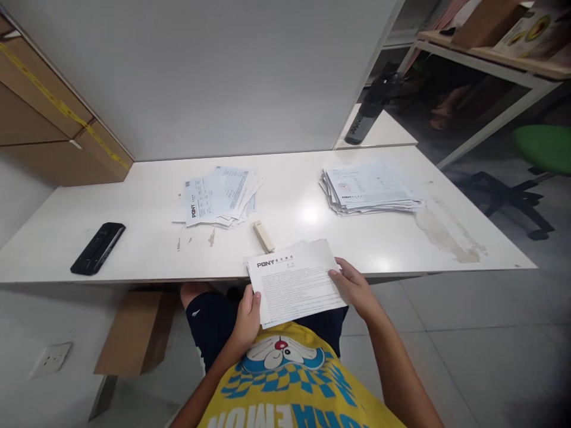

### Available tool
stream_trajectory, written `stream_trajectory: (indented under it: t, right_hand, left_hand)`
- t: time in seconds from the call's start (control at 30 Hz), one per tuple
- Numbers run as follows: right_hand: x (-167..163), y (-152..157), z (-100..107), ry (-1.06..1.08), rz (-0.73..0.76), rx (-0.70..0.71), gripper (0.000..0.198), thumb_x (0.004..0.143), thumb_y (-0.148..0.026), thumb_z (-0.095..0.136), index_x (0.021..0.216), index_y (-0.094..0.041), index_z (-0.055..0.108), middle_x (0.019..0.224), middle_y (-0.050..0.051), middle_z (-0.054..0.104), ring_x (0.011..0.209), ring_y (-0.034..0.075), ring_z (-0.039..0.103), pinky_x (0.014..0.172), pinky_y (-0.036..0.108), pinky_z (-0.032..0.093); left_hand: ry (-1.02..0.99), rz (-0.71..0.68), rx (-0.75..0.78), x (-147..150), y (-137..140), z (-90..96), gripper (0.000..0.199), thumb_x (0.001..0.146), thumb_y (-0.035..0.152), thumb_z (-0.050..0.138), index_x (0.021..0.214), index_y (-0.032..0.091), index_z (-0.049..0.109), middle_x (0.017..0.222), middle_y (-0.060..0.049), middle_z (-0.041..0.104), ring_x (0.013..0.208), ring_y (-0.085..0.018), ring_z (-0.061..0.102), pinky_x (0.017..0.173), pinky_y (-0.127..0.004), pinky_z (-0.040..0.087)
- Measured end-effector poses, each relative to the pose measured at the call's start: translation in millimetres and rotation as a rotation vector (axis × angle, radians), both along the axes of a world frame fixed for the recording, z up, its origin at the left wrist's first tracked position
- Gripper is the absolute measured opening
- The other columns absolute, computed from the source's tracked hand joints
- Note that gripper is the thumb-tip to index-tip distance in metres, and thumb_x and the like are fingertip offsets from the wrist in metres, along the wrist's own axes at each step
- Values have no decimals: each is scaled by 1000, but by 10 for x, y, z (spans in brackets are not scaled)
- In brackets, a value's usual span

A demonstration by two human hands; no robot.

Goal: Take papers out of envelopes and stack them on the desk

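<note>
Printed paper sheets (297, 288) with a "PONY" heading are held at the table's front edge, above my lap. My left hand (248, 315) grips their left edge, thumb on top. On the right side, my right hand (354, 286) pinches the same sheets, its other fingers hidden beneath. Just beyond the sheets lies a cream-coloured stapler (263, 236). A loose, fanned pile of papers (214, 196) rests to the left at the back. Farther right sits a thicker stack of papers (368, 185), a red stamp showing on its top sheet.
A black phone-like object (98, 248) lies on the white table (285, 178) at the left. Cardboard boxes (49, 119) stand at the left back against the wall. A dark bottle (366, 119) is behind the table at the right. A green stool (544, 148) and another person's foot (441, 117) are farther right.
</note>
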State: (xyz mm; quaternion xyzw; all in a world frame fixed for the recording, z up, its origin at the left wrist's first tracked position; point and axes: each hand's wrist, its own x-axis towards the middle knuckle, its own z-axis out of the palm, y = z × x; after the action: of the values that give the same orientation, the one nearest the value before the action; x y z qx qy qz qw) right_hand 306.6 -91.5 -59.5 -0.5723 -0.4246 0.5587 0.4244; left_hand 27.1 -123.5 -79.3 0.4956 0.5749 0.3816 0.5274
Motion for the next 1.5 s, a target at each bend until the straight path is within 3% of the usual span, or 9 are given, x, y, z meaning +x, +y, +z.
stream_trajectory:
  t: [0.27, 0.4, 0.5, 0.63, 0.8, 0.93, 1.17, 1.37, 1.5]
  right_hand:
    - [-13, 507, 191, -140, 79, 56, 38, 77, -46, 65, 108, -24, 67, 82, 3, 70, 80, 24, 65, 72, 35, 53]
    - [-16, 671, 65, -88, 94, 49, 39, 76, -44, 64, 106, -20, 65, 84, 3, 69, 78, 21, 64, 71, 33, 51]
    - [-37, 672, 1, -74, 49, 66, 39, 76, -44, 63, 106, -19, 64, 87, 4, 70, 80, 21, 64, 72, 33, 50]
    - [-77, 623, 9, -107, 26, 93, 41, 79, -46, 59, 112, -21, 62, 94, 5, 70, 86, 23, 65, 76, 34, 50]
    - [-100, 594, -5, -182, 1, 137, 42, 79, -45, 59, 113, -21, 61, 95, 5, 71, 87, 24, 64, 76, 35, 49]
    - [-57, 555, -153, -255, -8, 196, 41, 84, -45, 56, 117, -21, 61, 100, 6, 71, 94, 25, 64, 83, 37, 49]
    - [60, 602, -303, -300, 57, 205, 44, 90, -48, 53, 127, -25, 58, 116, 5, 69, 103, 25, 63, 86, 35, 49]
    - [-8, 577, -251, -311, 14, 146, 46, 87, -48, 55, 126, -24, 60, 110, 5, 71, 98, 26, 65, 84, 36, 50]
    - [383, 531, -284, -329, -1, 149, 42, 81, -50, 61, 115, -26, 66, 102, 3, 72, 93, 27, 65, 79, 37, 52]
  left_hand:
    - [4, -17, -32, 23, 139, -37, 40, 89, 59, 48, 108, 24, 55, 87, -6, 67, 82, -22, 65, 72, -35, 54]
    - [28, 201, 22, -5, 94, -35, 37, 92, 58, 44, 103, 25, 53, 64, 2, 53, 53, -15, 53, 50, -27, 45]
    - [196, 337, 189, -73, 98, 18, 32, 94, 53, 43, 103, 24, 54, 71, -1, 59, 62, -17, 59, 57, -29, 49]
    - [455, -31, 442, -31, 427, 172, 40, 97, 47, 42, 127, 25, 55, 120, -12, 66, 116, -28, 61, 98, -43, 49]
    - [654, -310, 657, 350, 1242, 372, 64, 99, 45, 37, 155, 19, 22, 162, -12, 26, 152, -30, 16, 122, -51, 21]
    - [840, -344, 651, 593, 1619, 382, 63, 101, 42, 31, 155, 11, 21, 161, -16, 29, 153, -30, 11, 123, -54, 14]
    - [1119, -365, 669, 666, 1587, 263, 58, 103, 35, 22, 153, 8, 27, 159, -11, 33, 153, -27, 15, 125, -49, 12]
    - [1050, -434, 672, 689, 1576, 444, 60, 102, 45, 28, 151, 10, 33, 152, -14, 45, 151, -31, 22, 123, -55, 17]
    - [897, -400, 689, 495, 1479, 634, 58, 102, 48, 23, 146, 14, 40, 142, -12, 56, 148, -29, 30, 122, -52, 23]
